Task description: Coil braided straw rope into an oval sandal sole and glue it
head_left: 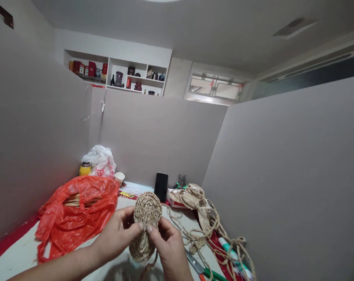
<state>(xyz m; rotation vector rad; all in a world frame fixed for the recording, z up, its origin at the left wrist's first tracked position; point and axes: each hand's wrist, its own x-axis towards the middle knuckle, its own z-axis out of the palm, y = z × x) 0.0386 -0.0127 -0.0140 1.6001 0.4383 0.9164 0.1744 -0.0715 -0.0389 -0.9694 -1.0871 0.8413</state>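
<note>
A braided straw sole (148, 210), long and rounded at both ends with a narrower waist, is held up over the table. My left hand (120, 232) grips its left edge, the thumb pressed on the face near the waist. On the other side my right hand (169, 246) pinches the right edge, its thumb also on the waist. The fingers behind the sole are partly hidden. From its lower end a strand of braided cord (150, 265) hangs down. Scissors (196, 263) with green and orange on the handles lie beside my right hand.
A red plastic bag (77, 218) with straw strips sits at left, near a white bag (101, 160), a yellow-bodied jar (85, 169) and a paper cup (120, 177). A phone (161, 187) leans upright at the back. Braided cord (206, 218) and a tube (234, 257) lie right; grey partitions (153, 136) enclose the table.
</note>
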